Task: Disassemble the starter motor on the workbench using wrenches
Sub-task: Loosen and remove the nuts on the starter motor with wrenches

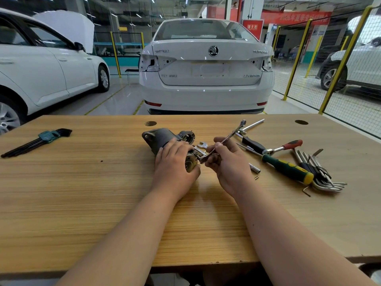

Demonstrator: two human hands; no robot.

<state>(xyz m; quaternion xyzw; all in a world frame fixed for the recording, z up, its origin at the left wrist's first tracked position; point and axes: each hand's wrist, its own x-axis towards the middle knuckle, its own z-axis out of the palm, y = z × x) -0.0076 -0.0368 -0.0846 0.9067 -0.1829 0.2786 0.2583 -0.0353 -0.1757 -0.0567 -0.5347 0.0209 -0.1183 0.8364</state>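
Wooden workbench (82, 203): our two bare forearms reach across it from the near edge.
Left hand (175, 162): we curl it over the near end of the starter motor (162, 137), gripping the body.
Right hand (228, 162): just beside the left, our fingers pinch a wrench (231, 136); its shaft slants up and away to the right, and its lower end meets the motor's near end.
Motor: it lies on its side mid-bench, with its long axis running from the near end cap away and leftward to the grey flange.
Right of us: screwdriver (288, 169), ratchet (288, 145), silver hex keys (321, 176).
Far left: black hex key set (37, 141).
Beyond the bench: white car (206, 69), rear toward us.
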